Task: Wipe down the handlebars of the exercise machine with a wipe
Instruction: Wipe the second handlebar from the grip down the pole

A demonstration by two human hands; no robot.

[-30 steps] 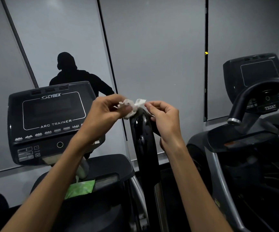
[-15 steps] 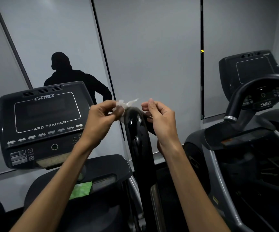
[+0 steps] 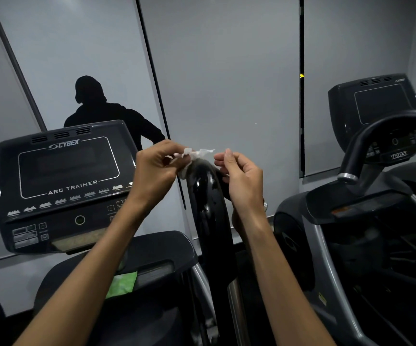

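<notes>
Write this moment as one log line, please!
left hand: pinches wipe | right hand: fingers curled, off wipe | wipe: atop handlebar | wiping: not yet seen

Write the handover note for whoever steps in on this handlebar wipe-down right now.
Left hand: pinches the crumpled white wipe at the top of the glossy black handlebar.
Right hand: fingers curled beside the wipe's free end, apparently not gripping it.
Done: wipe is out and at the handlebar's top; whether any wiping is done cannot be told.
Left: spread the wipe, then wipe down this handlebar and the machine's others. Green wipe pack sits below the Cybex console.
</notes>
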